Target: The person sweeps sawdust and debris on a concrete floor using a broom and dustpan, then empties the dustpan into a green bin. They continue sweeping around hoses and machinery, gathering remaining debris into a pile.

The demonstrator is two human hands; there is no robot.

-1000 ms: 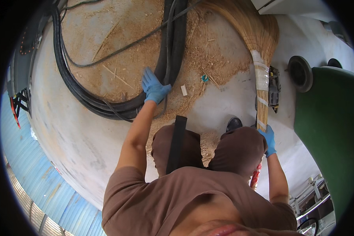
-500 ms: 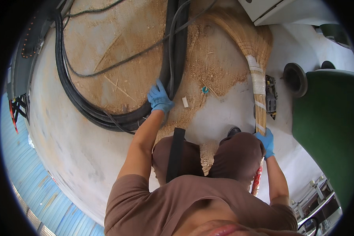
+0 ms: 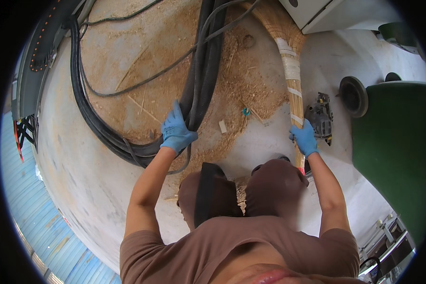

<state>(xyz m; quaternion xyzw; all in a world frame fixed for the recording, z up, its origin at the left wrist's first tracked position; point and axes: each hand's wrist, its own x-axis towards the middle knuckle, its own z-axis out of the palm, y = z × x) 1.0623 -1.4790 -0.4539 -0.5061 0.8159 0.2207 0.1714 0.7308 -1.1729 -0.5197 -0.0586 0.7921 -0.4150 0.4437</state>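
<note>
My left hand (image 3: 179, 132), in a blue glove, grips a bundle of thick black hoses (image 3: 201, 90) at their bend. Some of its fingers are hidden against the hoses, and one points forward along them. A thin grey cable (image 3: 149, 79) crosses over the bundle. On the right, my blue-gloved right hand (image 3: 305, 138) is closed around the handle of a straw broom (image 3: 292, 71), bound with whitish wrapping. Its bristles fan out at the far side over the floor, beside a white cabinet. Sawdust and wood splinters (image 3: 260, 92) lie between the hoses and the broom.
A dark power tool (image 3: 321, 119) lies on the floor right of the broom. Farther right stands a green wheeled bin (image 3: 393, 142). The white cabinet (image 3: 312, 14) is at the far right, and dark machinery (image 3: 33, 75) at the left. A small pale block (image 3: 223, 126) lies among the sawdust.
My left hand has shifted left and slightly nearer, pulling the hoses along. My right hand has moved forward and left with the broom, uncovering more of the power tool.
</note>
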